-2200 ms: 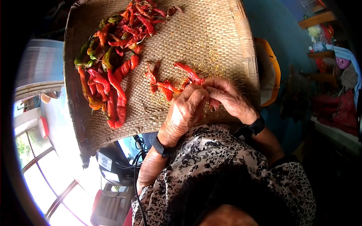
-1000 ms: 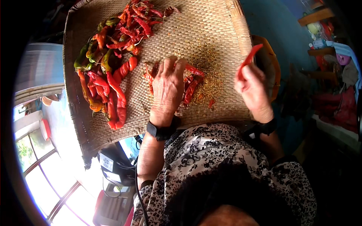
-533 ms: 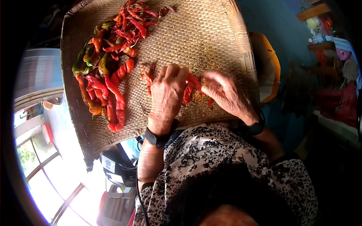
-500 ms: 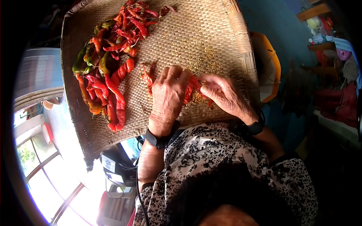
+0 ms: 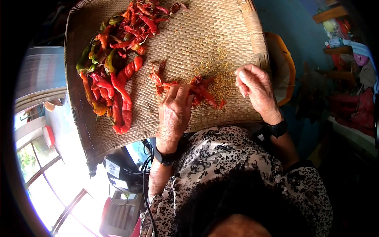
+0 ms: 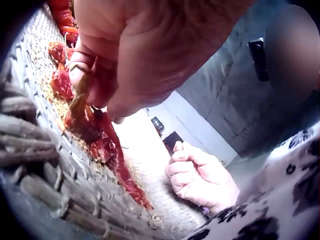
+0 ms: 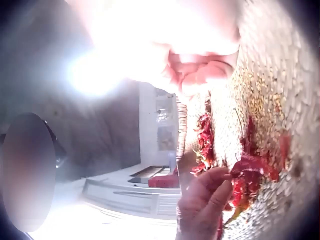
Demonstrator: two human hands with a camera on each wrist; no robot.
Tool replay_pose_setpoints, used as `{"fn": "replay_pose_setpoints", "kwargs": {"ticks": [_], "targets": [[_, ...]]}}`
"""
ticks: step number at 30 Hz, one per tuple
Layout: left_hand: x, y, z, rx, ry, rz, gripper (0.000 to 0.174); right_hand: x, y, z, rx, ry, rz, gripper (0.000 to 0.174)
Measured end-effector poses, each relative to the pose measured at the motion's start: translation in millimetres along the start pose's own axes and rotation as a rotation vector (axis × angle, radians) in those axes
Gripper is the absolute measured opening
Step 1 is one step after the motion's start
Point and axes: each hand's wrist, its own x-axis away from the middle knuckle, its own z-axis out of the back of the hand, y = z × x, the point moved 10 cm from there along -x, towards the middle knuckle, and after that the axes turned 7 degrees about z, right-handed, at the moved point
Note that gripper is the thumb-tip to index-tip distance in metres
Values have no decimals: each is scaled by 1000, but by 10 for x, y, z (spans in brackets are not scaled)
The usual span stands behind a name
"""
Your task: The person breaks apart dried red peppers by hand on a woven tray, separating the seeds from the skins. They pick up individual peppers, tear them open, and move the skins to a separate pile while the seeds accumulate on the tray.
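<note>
My left hand (image 5: 173, 114) is over the near part of a woven tray (image 5: 237, 35). Its thumb and fingers pinch a red dried chili pepper (image 7: 247, 167), as the right wrist view shows. Next to those fingers lies a small cluster of split red chilies (image 5: 203, 89), among scattered yellow seeds (image 5: 223, 81). Another shrivelled chili (image 5: 158, 77) lies just left of the fingertips. My right hand (image 5: 256, 89) is raised near the tray's right side, apart from the chilies. Its fingers are curled with the thumb against them, and nothing shows between them.
A heap of whole red and green chilies (image 5: 114, 75) covers the tray's left side. Beyond the right rim stands an orange-edged container (image 5: 290, 71). Black cables (image 5: 146, 166) hang below the tray's near edge, beside a grey plastic stool (image 5: 122, 213).
The right hand carried a red piece rightward, came back to the chilies, then moved right again with curled fingers. The left hand stayed over the cluster, lowering slightly toward me.
</note>
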Motion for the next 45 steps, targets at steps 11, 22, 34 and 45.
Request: {"fn": "replay_pose_setpoints", "kwargs": {"ticks": [11, 22, 34, 45], "targets": [[-36, 63, -47, -94, 42, -71, 25, 78, 195, -611, 811, -349, 141, 21], [51, -97, 60, -150, -13, 21, 23, 29, -191, 215, -165, 145, 176, 24], [62, -56, -99, -149, 32, -48, 27, 67, 41, -274, 92, -203, 52, 23], [68, 139, -117, 351, -100, 107, 20, 75, 268, -584, 432, -371, -117, 32]]}}
